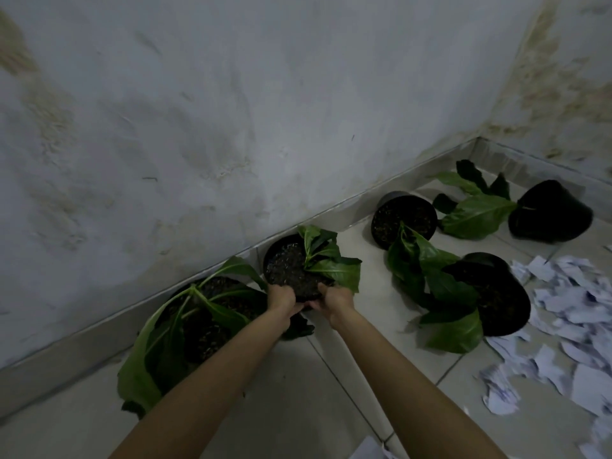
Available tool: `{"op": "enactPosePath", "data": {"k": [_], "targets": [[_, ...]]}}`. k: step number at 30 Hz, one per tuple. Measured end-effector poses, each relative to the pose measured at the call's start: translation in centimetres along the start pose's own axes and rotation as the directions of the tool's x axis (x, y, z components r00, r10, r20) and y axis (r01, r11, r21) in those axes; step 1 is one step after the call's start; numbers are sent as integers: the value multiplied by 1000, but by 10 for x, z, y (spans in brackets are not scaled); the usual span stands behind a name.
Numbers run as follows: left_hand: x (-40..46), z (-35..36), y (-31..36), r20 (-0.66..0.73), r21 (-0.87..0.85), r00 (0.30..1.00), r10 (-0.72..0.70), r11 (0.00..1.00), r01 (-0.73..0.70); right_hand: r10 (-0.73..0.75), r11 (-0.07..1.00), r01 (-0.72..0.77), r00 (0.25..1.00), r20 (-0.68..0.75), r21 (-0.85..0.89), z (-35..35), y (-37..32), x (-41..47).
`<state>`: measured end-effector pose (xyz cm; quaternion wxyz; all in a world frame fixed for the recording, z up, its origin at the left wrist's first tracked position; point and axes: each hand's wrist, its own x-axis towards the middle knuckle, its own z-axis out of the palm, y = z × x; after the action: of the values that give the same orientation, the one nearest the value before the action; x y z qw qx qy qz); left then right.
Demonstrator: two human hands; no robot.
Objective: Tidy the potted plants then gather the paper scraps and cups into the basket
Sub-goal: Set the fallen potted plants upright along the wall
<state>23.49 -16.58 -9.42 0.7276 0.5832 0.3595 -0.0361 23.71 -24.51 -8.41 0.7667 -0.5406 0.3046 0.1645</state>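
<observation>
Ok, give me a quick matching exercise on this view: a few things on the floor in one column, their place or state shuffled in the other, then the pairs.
Things:
1. pot held by both hands
2. far-right pot
3. paper scraps
4. large-leaf pot

Places or states:
A. scattered on the tiles at the right
B. tipped on its side near the corner
C. by the wall, left of the held pot
D. gripped at its near rim by the left hand and right hand

Pairs: 1-D, 2-B, 3-A, 4-C

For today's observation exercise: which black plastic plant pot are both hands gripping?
The black plastic pot beside the wall, second from left; the left hand and right hand grip its near rim. Others stand untouched.
</observation>
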Motion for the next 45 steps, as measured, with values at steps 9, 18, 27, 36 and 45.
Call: {"op": "enactPosePath", "data": {"k": [9,18,27,36,45], "targets": [[-19,0,-31,140,936,963,231,287,-205,-178,962,140,973,-148,-234,-2,2,10],[-18,-12,-23,308,837,902,302,-537,-106,-225,913,167,967,-117,-372,4,5,8],[-18,-23,-6,422,650,854,306,-759,-49,-193,922,164,980,-49,-351,11,4,0],[-23,-36,4,509,620,801,314,-779,-88,-16,998,14,999,-45,-61,26,11,1],[-32,-32,4,567,647,753,334,-746,-156,81,948,-56,994,68,-314,16,7,6]]}}
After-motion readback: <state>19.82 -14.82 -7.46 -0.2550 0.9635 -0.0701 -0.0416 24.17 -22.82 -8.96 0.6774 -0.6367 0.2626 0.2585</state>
